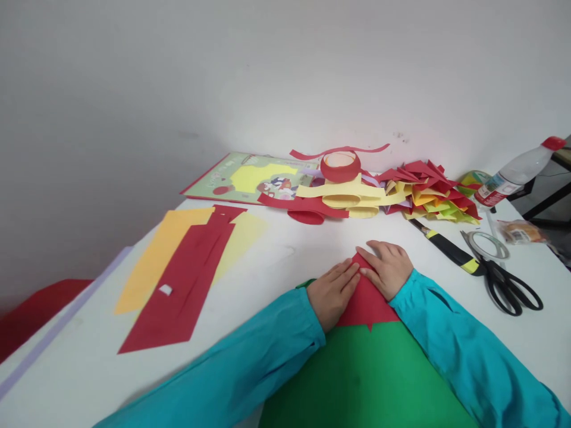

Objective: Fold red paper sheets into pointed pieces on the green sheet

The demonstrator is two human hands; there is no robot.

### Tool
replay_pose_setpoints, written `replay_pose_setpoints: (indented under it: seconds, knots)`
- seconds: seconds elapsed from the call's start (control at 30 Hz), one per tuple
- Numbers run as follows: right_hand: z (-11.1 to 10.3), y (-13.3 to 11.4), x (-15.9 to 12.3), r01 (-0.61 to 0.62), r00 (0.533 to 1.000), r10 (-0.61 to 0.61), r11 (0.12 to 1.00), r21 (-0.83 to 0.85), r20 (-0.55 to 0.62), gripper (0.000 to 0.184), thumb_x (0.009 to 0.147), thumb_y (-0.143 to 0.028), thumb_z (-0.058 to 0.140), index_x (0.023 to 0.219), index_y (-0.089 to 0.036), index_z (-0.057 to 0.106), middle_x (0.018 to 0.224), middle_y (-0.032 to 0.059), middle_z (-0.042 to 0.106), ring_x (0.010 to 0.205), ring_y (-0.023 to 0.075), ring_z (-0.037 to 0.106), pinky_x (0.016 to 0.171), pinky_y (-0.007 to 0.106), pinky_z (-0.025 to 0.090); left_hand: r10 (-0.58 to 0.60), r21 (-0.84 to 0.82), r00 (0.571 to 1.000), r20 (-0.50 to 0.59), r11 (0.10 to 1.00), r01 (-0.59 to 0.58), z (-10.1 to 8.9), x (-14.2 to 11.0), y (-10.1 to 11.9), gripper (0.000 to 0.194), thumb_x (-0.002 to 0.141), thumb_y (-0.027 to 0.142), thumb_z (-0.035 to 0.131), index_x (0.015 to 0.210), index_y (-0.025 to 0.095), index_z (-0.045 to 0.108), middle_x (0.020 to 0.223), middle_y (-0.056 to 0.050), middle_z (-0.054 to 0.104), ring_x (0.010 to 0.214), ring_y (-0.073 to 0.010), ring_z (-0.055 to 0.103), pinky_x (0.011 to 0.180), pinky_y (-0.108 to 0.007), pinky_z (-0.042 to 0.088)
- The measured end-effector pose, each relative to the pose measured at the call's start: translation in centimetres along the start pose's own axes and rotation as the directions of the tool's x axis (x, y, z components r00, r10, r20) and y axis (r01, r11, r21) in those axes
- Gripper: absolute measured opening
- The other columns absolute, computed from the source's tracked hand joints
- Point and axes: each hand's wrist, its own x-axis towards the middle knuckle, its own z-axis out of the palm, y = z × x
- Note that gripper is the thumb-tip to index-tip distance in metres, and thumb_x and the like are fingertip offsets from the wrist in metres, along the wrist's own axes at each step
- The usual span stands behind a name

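A red sheet of paper (371,306) lies on top of a large green sheet (370,368) at the table's near edge. Its upper end narrows to a point under my fingers. My left hand (333,291) rests flat on its left side, fingers stretched out together toward the tip. From the other side, my right hand (388,268) presses the upper right edge with fingers spread. Neither palm is visible, and part of the red paper is hidden beneath both hands.
Red and orange paper pieces (178,285) lie at left. Behind are a picture book (209,181), curled paper strips (341,169) and a heap of folded papers (437,190). At right are black scissors (508,288), a cutter (450,249), a tape roll (504,245) and a bottle (513,175).
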Motion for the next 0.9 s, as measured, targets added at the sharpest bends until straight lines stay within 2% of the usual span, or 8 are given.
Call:
replay_pose_setpoints:
  seconds: [0.1, 0.17, 0.27, 0.33, 0.4, 0.53, 0.67, 0.9]
  knots:
    - [0.0, 0.1, 0.0, 0.003, 1.000, -0.003, 1.000, 0.005, -0.002, 0.043, 0.091, -0.047, 0.038, 0.129, -0.029, 0.049, 0.128, 0.0075, 0.052, 0.113, 0.0236, 0.046, 0.091, 0.038, 0.032, -0.022, -0.068, 1.000, -0.002, 0.997, 0.022, -0.9, -0.2, -0.2, 0.037, 0.088, 0.009, 0.029, 0.118, 0.006, 0.051, 0.117, -0.017, 0.060, 0.122, -0.0260, 0.045, 0.095, -0.043, 0.047]
    - [0.0, 0.1, 0.0, 0.002, 1.000, -0.002, 1.000, 0.002, -0.002, 0.043, 0.091, -0.047, 0.039, 0.129, -0.029, 0.048, 0.128, 0.0075, 0.052, 0.113, 0.0236, 0.046, 0.091, 0.038, 0.033, -0.085, -0.118, 0.996, 0.041, 0.989, 0.089, -2.1, -0.3, -0.5, 0.040, 0.087, 0.011, 0.032, 0.124, 0.008, 0.047, 0.120, -0.017, 0.058, 0.119, -0.0242, 0.048, 0.098, -0.043, 0.045]
    - [0.0, 0.1, 0.0, 0.007, 1.000, -0.007, 1.000, 0.005, 0.001, 0.044, 0.090, -0.048, 0.039, 0.130, -0.030, 0.048, 0.128, 0.0075, 0.052, 0.113, 0.0240, 0.046, 0.090, 0.039, 0.033, -0.145, -0.181, 0.975, 0.170, 0.968, 0.175, -4.0, -0.2, -1.2, 0.051, 0.085, 0.025, 0.042, 0.132, 0.006, 0.038, 0.132, -0.019, 0.048, 0.125, -0.0274, 0.041, 0.103, -0.046, 0.038]
    - [0.1, 0.1, 0.0, 0.012, 1.000, -0.012, 1.000, 0.006, 0.003, 0.044, 0.090, -0.047, 0.040, 0.130, -0.029, 0.048, 0.128, 0.0079, 0.052, 0.112, 0.0243, 0.046, 0.091, 0.039, 0.033, -0.112, -0.234, 0.961, 0.252, 0.957, 0.173, -4.7, -0.1, -1.8, 0.061, 0.086, 0.039, 0.045, 0.135, 0.006, 0.034, 0.138, -0.020, 0.040, 0.132, -0.0294, 0.032, 0.106, -0.049, 0.032]
    - [0.1, 0.1, 0.0, 0.016, 1.000, -0.016, 1.000, 0.003, 0.004, 0.044, 0.090, -0.047, 0.041, 0.130, -0.029, 0.048, 0.128, 0.0081, 0.052, 0.111, 0.0244, 0.046, 0.090, 0.039, 0.033, -0.072, -0.267, 0.940, 0.333, 0.949, 0.167, -5.0, 0.1, -2.5, 0.060, 0.090, 0.046, 0.039, 0.136, 0.009, 0.034, 0.140, -0.017, 0.039, 0.134, -0.0276, 0.027, 0.108, -0.049, 0.027]
    - [0.0, 0.1, 0.0, 0.018, 1.000, -0.018, 1.000, 0.010, 0.001, 0.043, 0.091, -0.045, 0.038, 0.130, -0.029, 0.048, 0.128, 0.0075, 0.051, 0.112, 0.0240, 0.046, 0.090, 0.039, 0.032, -0.019, -0.228, 0.913, 0.407, 0.966, 0.121, -4.7, 0.4, -3.2, 0.044, 0.096, 0.032, 0.027, 0.130, 0.012, 0.044, 0.136, -0.011, 0.046, 0.132, -0.0236, 0.032, 0.110, -0.048, 0.022]
    - [-0.1, 0.0, 0.0, 0.002, 1.000, -0.002, 0.999, 0.032, -0.015, 0.040, 0.094, -0.039, 0.032, 0.130, -0.030, 0.048, 0.127, 0.0062, 0.052, 0.114, 0.0224, 0.045, 0.093, 0.038, 0.032, 0.007, -0.149, 0.919, 0.394, 0.987, 0.056, -4.5, 0.6, -3.0, 0.040, 0.094, 0.025, 0.030, 0.127, 0.011, 0.048, 0.134, -0.010, 0.049, 0.128, -0.0232, 0.038, 0.109, -0.045, 0.025]
    - [-0.4, 0.0, 0.1, -0.013, 1.000, 0.012, 0.999, 0.038, 0.010, 0.041, 0.091, -0.045, 0.040, 0.129, -0.032, 0.049, 0.128, 0.0068, 0.051, 0.112, 0.0236, 0.045, 0.091, 0.039, 0.033, 0.035, -0.094, 0.922, 0.386, 0.996, 0.001, -4.7, 0.2, -2.7, 0.039, 0.093, 0.021, 0.032, 0.126, 0.008, 0.048, 0.134, -0.012, 0.048, 0.127, -0.0246, 0.039, 0.107, -0.045, 0.030]
